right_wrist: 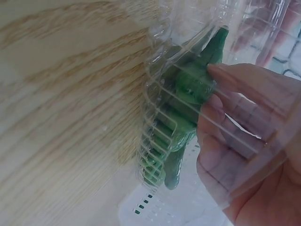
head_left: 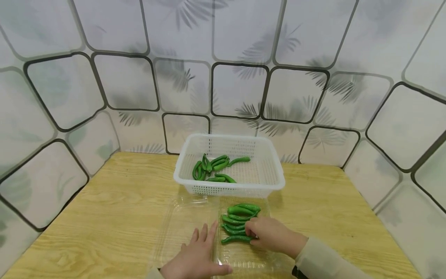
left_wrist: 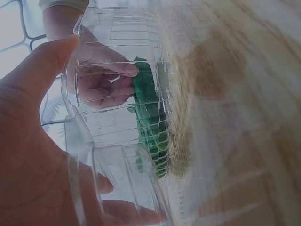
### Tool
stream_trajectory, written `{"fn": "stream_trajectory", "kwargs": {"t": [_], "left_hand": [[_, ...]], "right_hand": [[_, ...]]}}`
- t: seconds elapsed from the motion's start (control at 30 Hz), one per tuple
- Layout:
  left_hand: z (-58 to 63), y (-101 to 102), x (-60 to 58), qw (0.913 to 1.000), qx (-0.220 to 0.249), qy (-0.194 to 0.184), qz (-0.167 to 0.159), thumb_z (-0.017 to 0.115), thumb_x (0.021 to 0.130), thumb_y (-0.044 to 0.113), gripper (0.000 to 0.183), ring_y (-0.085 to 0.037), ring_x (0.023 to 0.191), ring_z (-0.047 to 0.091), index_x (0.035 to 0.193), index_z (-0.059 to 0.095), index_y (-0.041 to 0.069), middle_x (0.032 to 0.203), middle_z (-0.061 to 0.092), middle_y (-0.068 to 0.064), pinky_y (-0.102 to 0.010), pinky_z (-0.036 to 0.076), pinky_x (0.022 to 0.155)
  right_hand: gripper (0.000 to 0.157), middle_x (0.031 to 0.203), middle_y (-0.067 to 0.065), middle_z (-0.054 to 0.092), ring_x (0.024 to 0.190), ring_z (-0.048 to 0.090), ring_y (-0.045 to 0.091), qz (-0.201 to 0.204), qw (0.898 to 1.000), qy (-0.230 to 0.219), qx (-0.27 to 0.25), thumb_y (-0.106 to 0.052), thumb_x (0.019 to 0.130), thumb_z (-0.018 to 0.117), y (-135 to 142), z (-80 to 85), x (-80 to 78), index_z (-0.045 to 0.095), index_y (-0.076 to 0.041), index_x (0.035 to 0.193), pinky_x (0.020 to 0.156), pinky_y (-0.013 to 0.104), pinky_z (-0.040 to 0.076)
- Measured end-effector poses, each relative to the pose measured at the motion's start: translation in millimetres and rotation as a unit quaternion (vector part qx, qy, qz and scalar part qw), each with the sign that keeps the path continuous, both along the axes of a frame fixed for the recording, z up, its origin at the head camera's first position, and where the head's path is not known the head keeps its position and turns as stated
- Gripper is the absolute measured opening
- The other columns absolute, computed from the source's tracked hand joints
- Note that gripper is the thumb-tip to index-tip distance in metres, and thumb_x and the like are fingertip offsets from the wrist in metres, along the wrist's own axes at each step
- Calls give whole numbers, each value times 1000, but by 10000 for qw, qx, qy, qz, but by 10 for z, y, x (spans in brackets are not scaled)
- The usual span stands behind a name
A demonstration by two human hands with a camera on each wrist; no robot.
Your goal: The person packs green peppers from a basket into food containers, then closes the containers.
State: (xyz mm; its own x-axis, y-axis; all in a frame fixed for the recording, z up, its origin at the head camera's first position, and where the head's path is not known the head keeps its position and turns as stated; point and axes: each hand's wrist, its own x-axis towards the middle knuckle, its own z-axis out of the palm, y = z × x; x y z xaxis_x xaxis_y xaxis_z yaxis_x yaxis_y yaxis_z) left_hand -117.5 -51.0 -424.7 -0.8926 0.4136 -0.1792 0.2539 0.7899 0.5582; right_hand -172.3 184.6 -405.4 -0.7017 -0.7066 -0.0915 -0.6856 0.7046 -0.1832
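Left hand (head_left: pixel 196 254) rests with spread fingers on the clear container (head_left: pixel 244 265), while right hand (head_left: pixel 270 234), fingers curled, pinches the end of one green pepper (head_left: pixel 235 240) lying inside, to this hand's left

I see: clear, shiny plastic box (head_left: pixel 240 255), 6 o'clock | smooth, shiny green peppers (head_left: pixel 235 222) inside | white plastic basket (head_left: pixel 230 186), box's 12 o'clock | wood-look table (head_left: pixel 104 213) all round

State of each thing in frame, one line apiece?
Clear container: open, lid folded out left.
Container peppers: lying roughly side by side.
White basket: upright, partly filled.
Basket peppers: loosely heaped.
Left hand: fingers spread, touching container.
Right hand: fingers curled at container peppers; pinch unclear.
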Motion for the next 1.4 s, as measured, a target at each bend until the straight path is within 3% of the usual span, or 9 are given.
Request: {"fn": "stream_trajectory", "kwargs": {"t": [0.53, 0.77, 0.87, 1.03, 1.2, 1.4], "left_hand": [[-2, 3, -27, 9999, -64, -94, -41, 65, 67, 71, 115, -56, 127, 23, 149, 15, 7, 143, 26, -32, -79, 26, 75], [-7, 4, -38, 9999, -54, -145, -31, 65, 67, 70, 114, -55, 128, 22, 148, 16, 7, 144, 26, -31, -79, 26, 75], [-8, 3, -40, 9998, -58, -196, -17, 65, 67, 70, 114, -55, 128, 21, 148, 16, 7, 144, 25, -31, -79, 25, 76], [-8, 8, -56, 9994, -97, -322, 42, 66, 67, 70, 115, -55, 129, 21, 148, 16, 7, 145, 25, -30, -79, 24, 78], [-8, 9, -80, 9988, -107, -472, 51, 68, 68, 67, 112, -54, 129, 21, 149, 17, 8, 145, 25, -29, -79, 24, 79], [-5, 18, -57, 9996, -57, -263, 29, 69, 67, 67, 113, -56, 127, 23, 148, 18, 6, 143, 26, -32, -80, 24, 76]], "right_hand": [[19, 76, -10, 49, 63, 45, 1, -5, 9998, 14, -210, -14, 77, 74, 3, 19, 12, 56, -17, 81, 54, 20, 41], [14, 76, -11, 50, 64, 46, 0, -150, 9971, -394, -628, -16, 85, 69, 35, 179, -71, 55, -17, 83, 55, 22, 42], [11, 77, -10, 53, 64, 47, 1, -156, 9939, -475, -986, -14, 88, 66, 51, 295, -140, 56, -16, 84, 56, 23, 43], [8, 80, -9, 55, 66, 50, 3, -144, 9894, -20, -1442, -13, 89, 64, 85, 479, -295, 58, -15, 85, 57, 23, 44], [4, 83, -7, 57, 70, 54, 6, -505, 9824, 269, -1779, -17, 91, 61, 94, 668, -472, 60, -14, 89, 62, 26, 46], [5, 86, -2, 60, 72, 57, 10, -813, 9715, 529, -2165, -15, 93, 59, 37, 843, -733, 62, -11, 91, 63, 27, 47]]}}
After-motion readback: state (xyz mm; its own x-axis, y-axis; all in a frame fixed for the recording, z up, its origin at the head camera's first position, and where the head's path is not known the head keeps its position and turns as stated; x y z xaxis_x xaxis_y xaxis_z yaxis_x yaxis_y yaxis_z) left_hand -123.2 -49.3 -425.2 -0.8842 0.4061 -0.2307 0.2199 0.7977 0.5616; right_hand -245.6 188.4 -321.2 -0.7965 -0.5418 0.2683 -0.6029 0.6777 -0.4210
